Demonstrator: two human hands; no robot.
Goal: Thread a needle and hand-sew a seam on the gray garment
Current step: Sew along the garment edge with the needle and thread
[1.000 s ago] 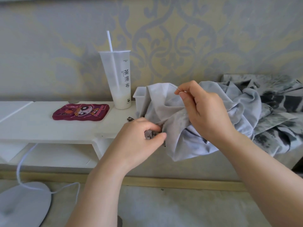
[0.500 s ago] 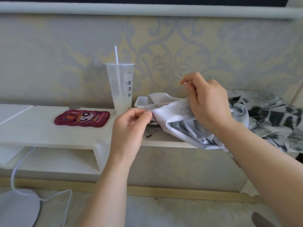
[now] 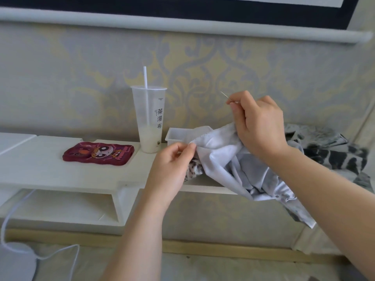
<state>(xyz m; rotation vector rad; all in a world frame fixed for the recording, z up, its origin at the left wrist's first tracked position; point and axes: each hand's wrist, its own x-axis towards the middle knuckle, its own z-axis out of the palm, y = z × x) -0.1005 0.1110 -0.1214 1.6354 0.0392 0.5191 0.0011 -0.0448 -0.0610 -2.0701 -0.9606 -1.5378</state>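
- gray garment (image 3: pixel 223 157): looks limp and light, hangs off the bench (image 3: pixel 40 165); left hand (image 3: pixel 172 165) pinches its edge, likely the best hold.
- needle (image 3: pixel 225 95): thin, probably slick; right hand (image 3: pixel 257 126) fingers pinch it above the cloth.

the plastic cup (image 3: pixel 149 120) bears vertical black characters reading 茶瀑布

I saw a wall (image 3: pixel 203 67) papered in pale yellow with gray damask scrolls, and above it a white roller tube (image 3: pixel 182 25) under a dark panel (image 3: pixel 162 5). A white worktop (image 3: pixel 40 165) with an open shelf (image 3: pixel 60 207) beneath stood against it, over a wooden skirting strip (image 3: pixel 203 248) and pale floor (image 3: pixel 203 268).
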